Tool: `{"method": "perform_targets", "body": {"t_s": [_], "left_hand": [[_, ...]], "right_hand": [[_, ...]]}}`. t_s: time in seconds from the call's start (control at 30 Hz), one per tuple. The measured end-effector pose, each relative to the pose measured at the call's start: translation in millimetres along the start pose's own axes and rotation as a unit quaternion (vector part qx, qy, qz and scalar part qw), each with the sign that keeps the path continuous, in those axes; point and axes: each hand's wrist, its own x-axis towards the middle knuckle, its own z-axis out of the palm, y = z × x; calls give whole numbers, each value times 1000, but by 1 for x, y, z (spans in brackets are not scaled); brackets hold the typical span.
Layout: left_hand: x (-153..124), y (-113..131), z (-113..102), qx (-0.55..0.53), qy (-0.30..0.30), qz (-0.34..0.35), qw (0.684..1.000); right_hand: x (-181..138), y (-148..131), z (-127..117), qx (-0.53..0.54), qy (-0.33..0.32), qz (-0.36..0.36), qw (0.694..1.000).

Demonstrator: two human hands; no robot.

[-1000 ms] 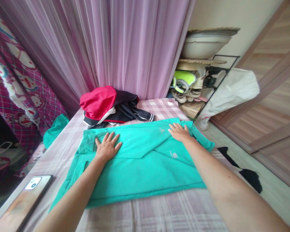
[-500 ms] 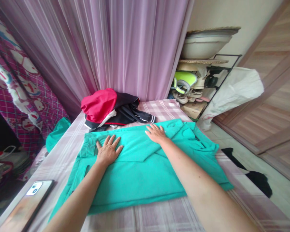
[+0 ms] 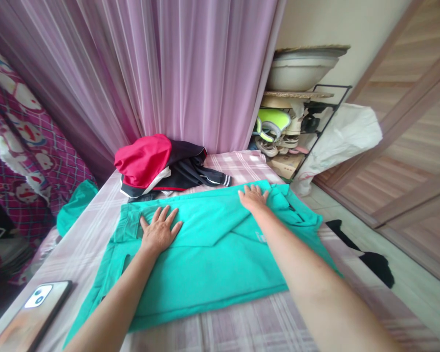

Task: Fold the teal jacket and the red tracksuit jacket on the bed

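Observation:
A teal green garment (image 3: 205,274) lies spread and partly folded across the table in front of me; its exact kind is hard to tell. It has a gathered elastic edge at the left, a small slit near it, and a small white print partly behind my right forearm. On its left part, close to the gathered edge, my left hand (image 3: 160,231) rests flat with fingers spread. My right hand (image 3: 253,196) presses flat on the far right part, fingers stretched out, near a folded-over flap. Neither hand holds anything.
A crumpled red and dark jacket (image 3: 161,164) lies at the table's far end. A phone (image 3: 33,318) is at the near left on the checked tablecloth (image 3: 212,332). A rack (image 3: 330,112) with shoes and a basin (image 3: 300,71) stands beyond, right of the purple curtain (image 3: 205,73).
My right hand has slid to the right over the garment, exposing the white print. The left hand stays flat near the gathered edge. The view has shifted slightly.

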Motion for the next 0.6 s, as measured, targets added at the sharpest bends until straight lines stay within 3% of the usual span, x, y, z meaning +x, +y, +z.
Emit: {"method": "perform_targets", "body": {"t_s": [0.1, 0.2, 0.37, 0.6], "left_hand": [[0, 1, -1, 0, -1, 3, 1000], [0, 1, -2, -6, -4, 4, 1000], [-2, 1, 0, -17, 8, 6, 1000], [-6, 7, -4, -11, 61, 31, 998]], "right_hand": [[-31, -41, 10, 23, 20, -95, 995], [-59, -63, 26, 33, -4, -177, 984], [-75, -62, 46, 11, 5, -183, 983], [-74, -62, 49, -9, 34, -183, 983]]}}
